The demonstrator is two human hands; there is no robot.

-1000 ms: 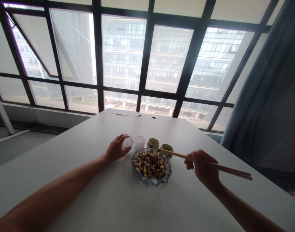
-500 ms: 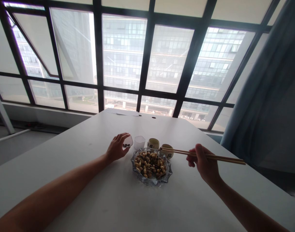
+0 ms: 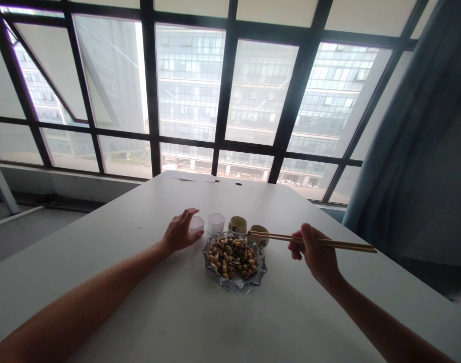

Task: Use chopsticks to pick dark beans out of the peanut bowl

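My left hand [image 3: 182, 231] is beside a small frosted cup [image 3: 196, 224] standing upright on the table, its fingers spread and the thumb near the cup's lower side. A second frosted cup [image 3: 216, 223] stands just right of it. My right hand [image 3: 317, 250] is closed round a pair of wooden chopsticks [image 3: 342, 245] pointing left. Their tips, with a small dark bit at them, are over the back rim of a glass bowl [image 3: 235, 285]. Peanuts in shells [image 3: 225, 264] and dark seeds fill this bowl.
Two small ceramic cups with dark lettering, one cream cup [image 3: 237, 224] and another cream cup [image 3: 261, 242], stand behind the bowl. Papers [image 3: 188, 176] lie at the white table's [image 3: 147, 312] far end, before the windows. A blue curtain [image 3: 400, 131] hangs at right.
The left cup, tilted in my left hand with dark seeds showing, now stands upright, and my left fingers have opened from it. The chopsticks have stayed almost in place over the bowl.
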